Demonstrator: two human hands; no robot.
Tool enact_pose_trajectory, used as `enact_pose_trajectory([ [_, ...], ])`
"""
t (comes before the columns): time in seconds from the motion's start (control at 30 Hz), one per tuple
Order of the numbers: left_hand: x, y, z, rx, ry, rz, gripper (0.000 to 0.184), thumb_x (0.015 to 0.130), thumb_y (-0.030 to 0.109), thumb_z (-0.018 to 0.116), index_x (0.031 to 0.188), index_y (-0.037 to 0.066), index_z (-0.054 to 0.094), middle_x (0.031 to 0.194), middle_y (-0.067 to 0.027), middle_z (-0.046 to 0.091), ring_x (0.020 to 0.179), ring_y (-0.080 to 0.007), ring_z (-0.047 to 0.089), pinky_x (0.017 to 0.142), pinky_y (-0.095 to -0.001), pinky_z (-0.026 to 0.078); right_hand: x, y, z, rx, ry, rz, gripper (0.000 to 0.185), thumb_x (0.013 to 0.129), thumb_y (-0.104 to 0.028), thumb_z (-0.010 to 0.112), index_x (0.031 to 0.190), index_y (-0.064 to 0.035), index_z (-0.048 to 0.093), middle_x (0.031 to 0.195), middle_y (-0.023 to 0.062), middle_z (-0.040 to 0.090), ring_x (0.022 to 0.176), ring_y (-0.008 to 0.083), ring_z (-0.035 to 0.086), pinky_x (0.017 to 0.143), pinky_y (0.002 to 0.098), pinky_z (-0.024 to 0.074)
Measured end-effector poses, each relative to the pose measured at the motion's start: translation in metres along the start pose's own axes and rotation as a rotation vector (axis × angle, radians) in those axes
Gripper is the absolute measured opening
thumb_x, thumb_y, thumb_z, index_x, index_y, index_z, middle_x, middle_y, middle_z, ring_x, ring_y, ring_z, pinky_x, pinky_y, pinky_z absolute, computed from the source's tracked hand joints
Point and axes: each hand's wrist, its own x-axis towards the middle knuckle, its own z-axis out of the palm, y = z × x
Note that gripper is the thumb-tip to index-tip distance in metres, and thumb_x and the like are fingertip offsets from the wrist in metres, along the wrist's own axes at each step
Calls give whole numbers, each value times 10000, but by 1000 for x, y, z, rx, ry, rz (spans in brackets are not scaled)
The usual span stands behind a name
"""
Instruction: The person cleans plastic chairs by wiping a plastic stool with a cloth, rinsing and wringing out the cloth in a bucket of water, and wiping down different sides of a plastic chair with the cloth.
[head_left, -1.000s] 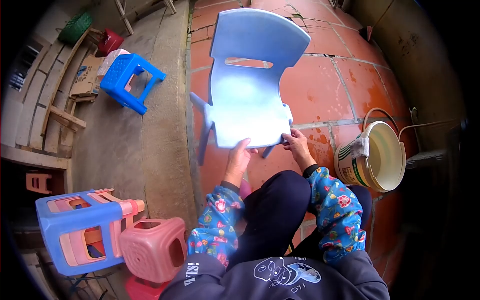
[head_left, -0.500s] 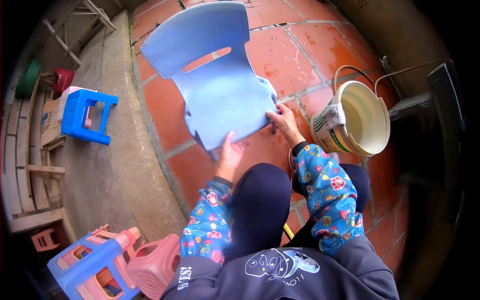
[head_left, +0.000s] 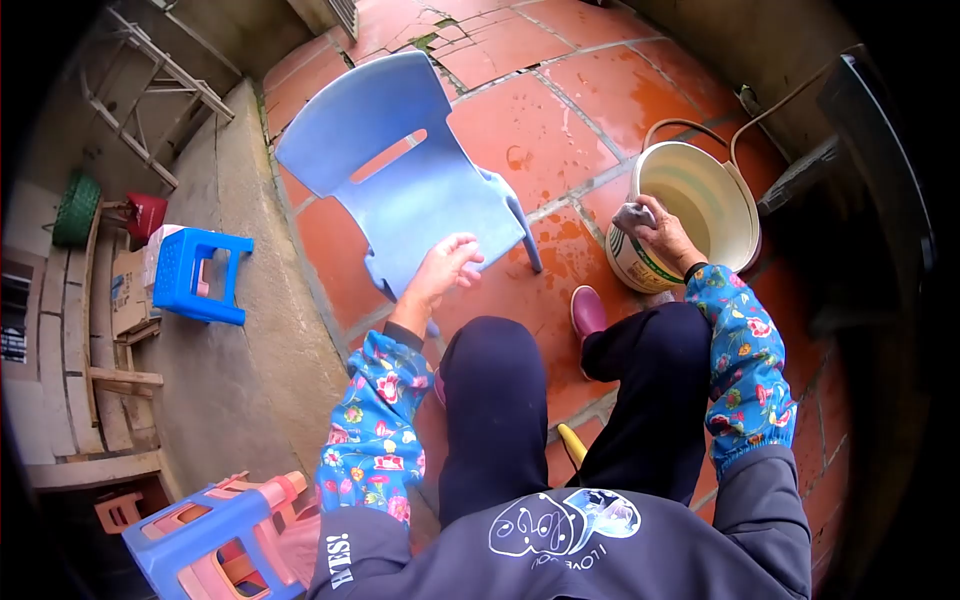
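A blue plastic chair [head_left: 420,200] stands on the wet floor in front of me, its seat towards me. My left hand [head_left: 445,268] is over the near part of the seat, fingers apart and holding nothing; whether it touches the plastic I cannot tell. At the right, my right hand [head_left: 665,232] is closed on a grey cloth [head_left: 632,216] at the near left rim of a whitish bucket [head_left: 640,270]. Cloudy water appears to stand inside the bucket.
A bright blue stool [head_left: 200,275] stands on the concrete ledge [head_left: 265,330] at the left. Stacked blue and pink stools [head_left: 205,540] are at the lower left. A brown hose [head_left: 690,125] runs behind the bucket. Something yellow [head_left: 572,445] lies between my feet.
My right hand has left the chair's edge and moved right to the bucket, taking hold of the cloth on its rim. My left hand has shifted slightly up and left. The chair has turned a little.
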Motion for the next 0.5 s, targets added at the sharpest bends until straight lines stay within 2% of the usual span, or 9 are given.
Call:
enact_pose_trajectory([
  [0.03,4,22,9,89,11,33,443,946,314,593,1281,37,503,1071,-116,639,824,-159,642,687,-257,515,-10,-16,1,89,70,-22,386,833,-118,665,1206,-102,567,1090,151,685,1090,312,633,923,367,487],
  [0.1,-1,76,44,284,7,140,433,943,303,581,1270,25,519,1053,-86,634,796,-135,624,675,-238,498,-12,-7,5,-23,197,-36,253,871,-134,641,1116,-79,614,953,93,724,891,263,699,819,351,525],
  [0.13,-3,95,65,288,-26,219,432,940,305,588,1253,13,531,1036,-79,634,795,-130,619,672,-238,496,-13,-3,7,33,308,-144,206,887,-150,616,1079,-81,643,931,62,721,755,188,684,671,321,546],
  [0.17,-3,114,89,290,-60,309,432,936,308,594,1237,2,543,1019,-71,634,793,-125,614,669,-237,494,-9,1,-2,232,377,-61,207,889,-153,608,1080,-87,648,910,42,714,732,155,666,627,297,534],
  [0.23,-9,147,163,319,-274,431,425,925,287,619,1226,-6,554,1000,-72,641,801,-114,604,676,-240,499,-3,12,-25,625,477,100,210,891,-159,593,1082,-99,659,869,3,699,685,91,631,541,249,510],
  [0.3,-1,138,201,250,-402,478,409,913,255,643,1230,9,562,1001,-74,651,789,-108,600,682,-248,506,-1,21,-58,599,513,102,253,886,-185,585,1117,-113,659,838,-29,667,646,49,593,456,203,455],
  [0.4,8,123,215,235,-477,440,397,910,233,653,1238,26,565,1017,-70,655,756,-107,606,687,-249,510,1,24,-101,475,626,109,312,894,-256,605,1160,-98,644,845,-17,662,628,64,582,461,230,466],
  [0.43,5,125,210,231,-431,316,410,914,254,647,1245,27,562,1019,-74,659,726,-113,618,669,-247,510,3,29,-115,444,658,101,328,898,-275,607,1172,-97,638,846,-14,658,624,65,575,461,234,466],
  [0.5,29,108,191,179,-332,277,442,922,276,630,1270,26,521,1030,-102,667,701,-109,633,598,-217,497,-1,31,-127,415,638,100,354,902,-306,610,1191,-101,623,853,0,658,615,81,568,457,249,465],
])
